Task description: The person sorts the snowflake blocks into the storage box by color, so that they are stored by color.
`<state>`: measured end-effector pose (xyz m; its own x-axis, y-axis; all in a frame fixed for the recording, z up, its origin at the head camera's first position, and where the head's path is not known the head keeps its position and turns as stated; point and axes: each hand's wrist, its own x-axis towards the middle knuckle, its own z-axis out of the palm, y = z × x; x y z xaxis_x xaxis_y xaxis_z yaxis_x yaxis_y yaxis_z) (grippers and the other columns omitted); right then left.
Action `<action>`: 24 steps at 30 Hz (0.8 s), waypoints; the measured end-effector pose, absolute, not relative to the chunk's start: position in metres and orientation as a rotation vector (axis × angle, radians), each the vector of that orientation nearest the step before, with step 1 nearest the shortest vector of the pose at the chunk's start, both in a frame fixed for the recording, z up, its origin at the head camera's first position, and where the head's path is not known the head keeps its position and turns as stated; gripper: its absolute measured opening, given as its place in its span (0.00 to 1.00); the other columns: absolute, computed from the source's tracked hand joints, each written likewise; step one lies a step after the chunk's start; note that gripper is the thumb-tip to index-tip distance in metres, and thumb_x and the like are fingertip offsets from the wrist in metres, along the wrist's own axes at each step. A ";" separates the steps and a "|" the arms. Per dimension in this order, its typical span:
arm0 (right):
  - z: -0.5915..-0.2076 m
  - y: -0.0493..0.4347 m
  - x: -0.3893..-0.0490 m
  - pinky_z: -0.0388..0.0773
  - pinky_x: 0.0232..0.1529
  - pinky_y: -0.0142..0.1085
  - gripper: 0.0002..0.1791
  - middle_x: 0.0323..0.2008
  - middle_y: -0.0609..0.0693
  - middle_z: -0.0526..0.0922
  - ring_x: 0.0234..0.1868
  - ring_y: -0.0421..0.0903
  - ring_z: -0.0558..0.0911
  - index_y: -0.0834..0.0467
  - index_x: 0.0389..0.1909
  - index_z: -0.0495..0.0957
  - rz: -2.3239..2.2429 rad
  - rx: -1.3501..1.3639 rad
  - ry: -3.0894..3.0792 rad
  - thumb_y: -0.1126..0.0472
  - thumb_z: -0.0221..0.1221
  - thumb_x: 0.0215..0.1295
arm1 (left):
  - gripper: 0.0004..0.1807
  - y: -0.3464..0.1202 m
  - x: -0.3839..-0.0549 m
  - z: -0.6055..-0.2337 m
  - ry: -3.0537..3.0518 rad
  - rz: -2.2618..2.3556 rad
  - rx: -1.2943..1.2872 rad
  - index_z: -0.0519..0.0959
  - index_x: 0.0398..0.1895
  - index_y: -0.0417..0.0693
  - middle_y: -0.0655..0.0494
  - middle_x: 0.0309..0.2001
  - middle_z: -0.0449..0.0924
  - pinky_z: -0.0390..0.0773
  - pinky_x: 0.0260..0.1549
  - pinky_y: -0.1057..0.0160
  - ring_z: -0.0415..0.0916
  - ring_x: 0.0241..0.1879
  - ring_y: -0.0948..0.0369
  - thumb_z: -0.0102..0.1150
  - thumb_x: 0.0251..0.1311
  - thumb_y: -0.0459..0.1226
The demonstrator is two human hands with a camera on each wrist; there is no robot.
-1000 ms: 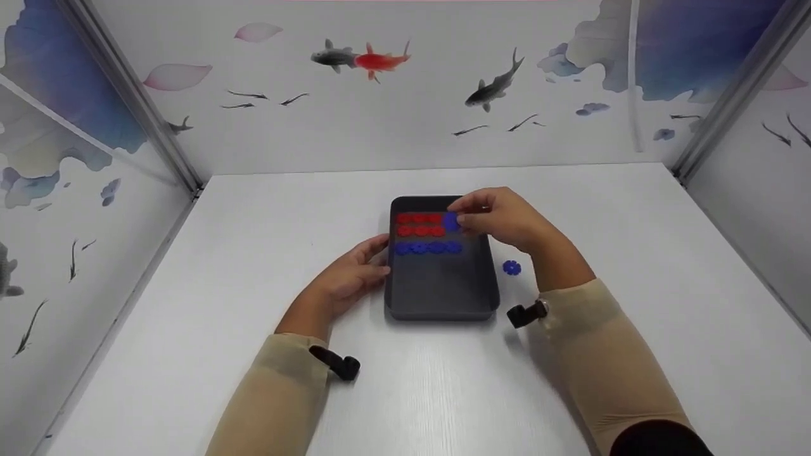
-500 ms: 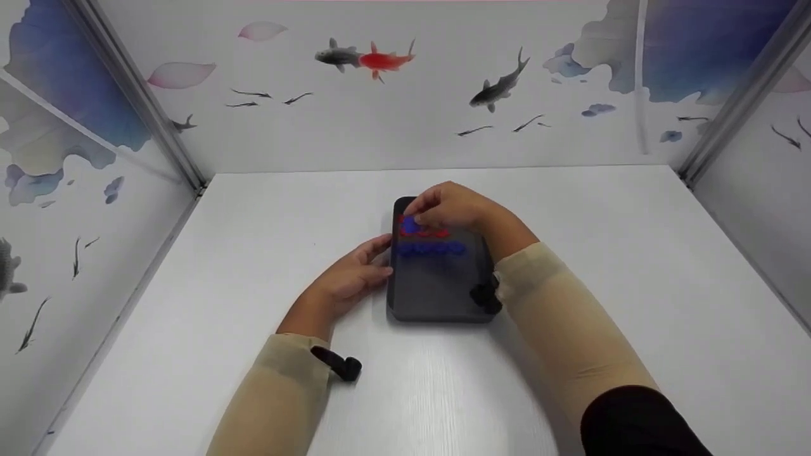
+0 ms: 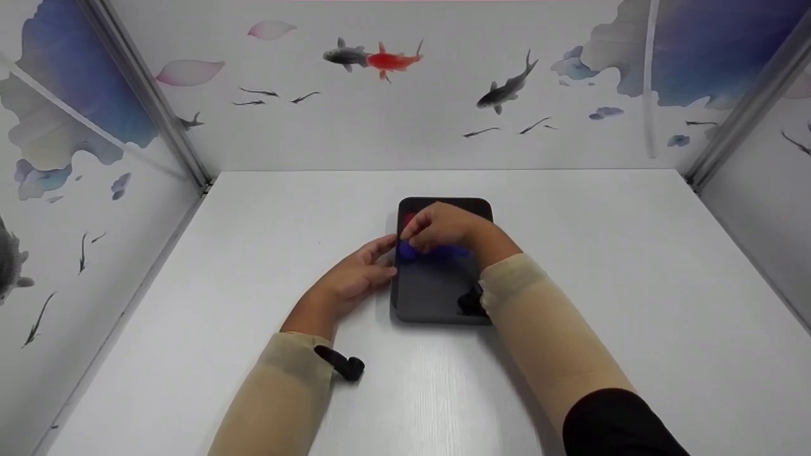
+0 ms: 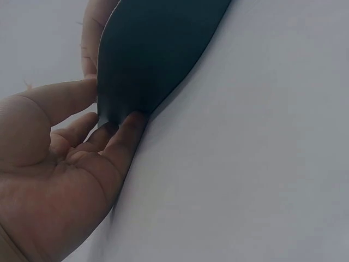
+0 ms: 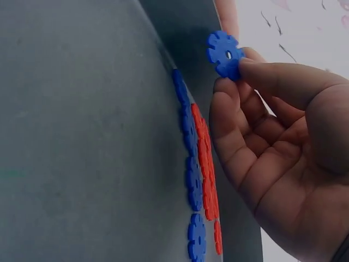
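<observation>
A dark grey tray (image 3: 437, 297) lies on the white table. Inside it are a row of red gear-shaped discs (image 5: 206, 169) and a row of blue gear-shaped discs (image 5: 188, 147). My right hand (image 3: 443, 229) hovers over the tray's left part and pinches one blue disc (image 5: 225, 53) (image 3: 407, 251) between thumb and fingertips, just above the left end of the blue row. My left hand (image 3: 358, 273) (image 4: 71, 164) rests against the tray's left wall (image 4: 136, 65), fingers straight along it and thumb over the rim.
White table (image 3: 633, 285) spreads all round the tray. Walls printed with fish (image 3: 380, 60) enclose it at the back and both sides, with metal posts (image 3: 152, 101) in the corners.
My right hand has carried the blue disc from the tray's far right, across the red rows, to the left end of the blue row. The left hand has stayed put.
</observation>
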<state>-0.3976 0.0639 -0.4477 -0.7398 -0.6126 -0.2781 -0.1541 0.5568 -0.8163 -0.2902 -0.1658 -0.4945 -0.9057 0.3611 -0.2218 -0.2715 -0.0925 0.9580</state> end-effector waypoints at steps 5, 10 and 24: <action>-0.451 0.062 -0.396 0.89 0.47 0.38 0.08 0.44 0.51 0.92 0.42 0.46 0.89 0.50 0.46 0.91 -1.005 -0.587 2.252 0.62 0.70 0.68 | 0.41 -0.167 -0.290 -0.494 1.779 2.028 0.066 0.62 0.83 0.59 0.62 0.87 0.53 0.67 0.80 0.51 0.62 0.82 0.57 0.61 0.71 0.26; -0.449 0.060 -0.395 0.90 0.45 0.38 0.09 0.43 0.53 0.93 0.40 0.46 0.91 0.51 0.45 0.91 -0.967 -0.547 2.276 0.64 0.71 0.66 | 0.40 -0.168 -0.291 -0.493 1.784 2.031 0.075 0.62 0.84 0.59 0.62 0.86 0.54 0.66 0.80 0.51 0.64 0.81 0.57 0.60 0.72 0.27; -0.439 0.065 -0.394 0.91 0.46 0.40 0.07 0.44 0.54 0.93 0.42 0.48 0.92 0.52 0.46 0.91 -1.085 -0.543 2.249 0.62 0.71 0.68 | 0.41 -0.166 -0.292 -0.495 1.781 2.032 0.092 0.62 0.84 0.57 0.62 0.86 0.54 0.67 0.80 0.52 0.65 0.81 0.58 0.60 0.71 0.25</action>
